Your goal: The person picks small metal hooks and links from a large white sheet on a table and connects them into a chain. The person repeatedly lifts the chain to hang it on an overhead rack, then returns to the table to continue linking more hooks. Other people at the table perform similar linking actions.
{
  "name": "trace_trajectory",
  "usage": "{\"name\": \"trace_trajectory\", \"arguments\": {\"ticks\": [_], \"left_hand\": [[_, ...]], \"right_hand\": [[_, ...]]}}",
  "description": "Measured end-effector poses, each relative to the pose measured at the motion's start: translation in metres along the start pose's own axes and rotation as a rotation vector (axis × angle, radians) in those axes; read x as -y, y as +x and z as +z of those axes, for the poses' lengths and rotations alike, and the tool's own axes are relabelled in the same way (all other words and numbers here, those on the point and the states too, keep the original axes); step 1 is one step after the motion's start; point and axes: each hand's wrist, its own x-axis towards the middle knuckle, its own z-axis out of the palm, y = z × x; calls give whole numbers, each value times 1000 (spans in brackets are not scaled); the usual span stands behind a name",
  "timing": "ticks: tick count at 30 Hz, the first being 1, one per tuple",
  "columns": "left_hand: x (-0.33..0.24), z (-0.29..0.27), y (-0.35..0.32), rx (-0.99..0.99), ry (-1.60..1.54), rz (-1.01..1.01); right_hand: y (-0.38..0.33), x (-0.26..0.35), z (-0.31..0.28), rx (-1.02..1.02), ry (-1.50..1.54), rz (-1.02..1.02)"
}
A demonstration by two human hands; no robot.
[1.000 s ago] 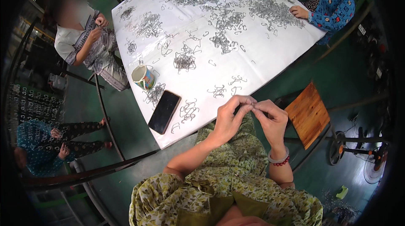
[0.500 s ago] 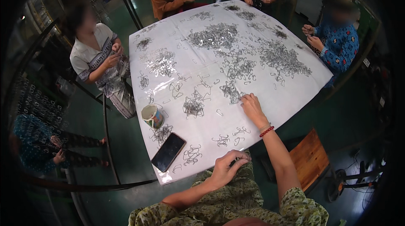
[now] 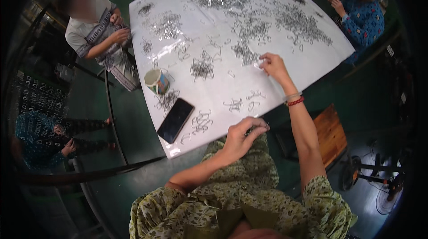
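1. Metal hooks (image 3: 243,52) are lying piled at centre frame; the right hand (image 3: 274,67) is reaching their edge, its grip impossible to tell.
2. The left hand (image 3: 240,140), lower centre, is pinching a thin metal piece (image 3: 268,125), apart from the right.
3. Taking one loose outer hook is probably avoiding tangles.
4. Left of centre, a phone (image 3: 176,121) is lying on the desk (image 3: 307,67).

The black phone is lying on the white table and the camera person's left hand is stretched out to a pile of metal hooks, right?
Not quite: it is the right hand that is stretched out to a pile of metal hooks, as the head view shows. The black phone does lie on the white table.
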Motion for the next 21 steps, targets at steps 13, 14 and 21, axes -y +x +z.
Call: {"name": "trace_trajectory", "arguments": {"ticks": [13, 14, 21], "left_hand": [[4, 10, 0, 3, 76, 49], [5, 10, 0, 4, 99, 70], [7, 13, 2, -17, 254, 167]], "right_hand": [[-212, 39, 0, -243, 505, -173], [-222, 44, 1, -293, 497, -225], [-241, 46, 21, -590, 420, -444]]}}
